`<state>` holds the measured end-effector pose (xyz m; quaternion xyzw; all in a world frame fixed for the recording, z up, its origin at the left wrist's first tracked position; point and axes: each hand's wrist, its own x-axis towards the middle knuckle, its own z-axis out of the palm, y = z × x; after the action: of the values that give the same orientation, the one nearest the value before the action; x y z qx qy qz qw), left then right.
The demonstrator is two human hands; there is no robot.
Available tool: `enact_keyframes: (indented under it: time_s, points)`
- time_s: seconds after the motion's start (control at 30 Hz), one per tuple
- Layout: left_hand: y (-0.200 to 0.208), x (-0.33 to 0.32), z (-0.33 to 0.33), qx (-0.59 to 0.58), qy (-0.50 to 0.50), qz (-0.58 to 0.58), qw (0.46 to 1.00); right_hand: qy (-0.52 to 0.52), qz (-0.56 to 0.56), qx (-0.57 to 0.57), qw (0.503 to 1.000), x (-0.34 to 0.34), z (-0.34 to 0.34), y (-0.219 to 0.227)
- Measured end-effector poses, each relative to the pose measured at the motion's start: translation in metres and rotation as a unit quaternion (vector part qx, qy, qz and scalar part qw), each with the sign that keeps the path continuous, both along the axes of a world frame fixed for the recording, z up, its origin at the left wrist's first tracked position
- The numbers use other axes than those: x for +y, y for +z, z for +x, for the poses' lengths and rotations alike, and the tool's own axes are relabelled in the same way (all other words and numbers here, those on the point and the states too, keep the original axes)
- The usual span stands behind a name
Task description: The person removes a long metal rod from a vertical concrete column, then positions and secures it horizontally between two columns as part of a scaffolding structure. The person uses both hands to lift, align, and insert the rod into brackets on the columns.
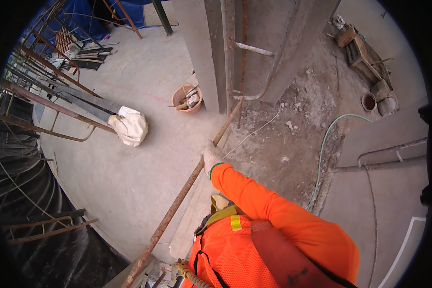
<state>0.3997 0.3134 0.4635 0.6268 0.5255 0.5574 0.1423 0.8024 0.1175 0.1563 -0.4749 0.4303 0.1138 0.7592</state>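
Because the gloved right hand [211, 157] is clamped round the long rusty steel bar [177, 204] at frame centre, it looks heavy, stiff, rough; the left hand is unseen.

One bucket [187, 99], one hose [324, 144]

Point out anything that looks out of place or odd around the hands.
The right hand, in a white work glove, grips a long rusty steel rod lying slanted. The left hand holds rusty bars. Rubble litters the concrete floor beside the grey column.
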Motion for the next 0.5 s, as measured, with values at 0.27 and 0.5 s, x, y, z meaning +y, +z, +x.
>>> enact_keyframes:
  time_s: [0.27, 0.5]
  points:
    - [-0.008, -0.079, 0.122, 0.548, -0.451, 0.173, 0.683, 0.004, 0.084, 0.019, 0.996, -0.008, 0.008, 0.008]
    - [-0.097, -0.121, 0.265, 0.710, -0.441, 0.095, 0.540, 0.158, 0.104, 0.008, 0.982, -0.046, 0.002, 0.030]
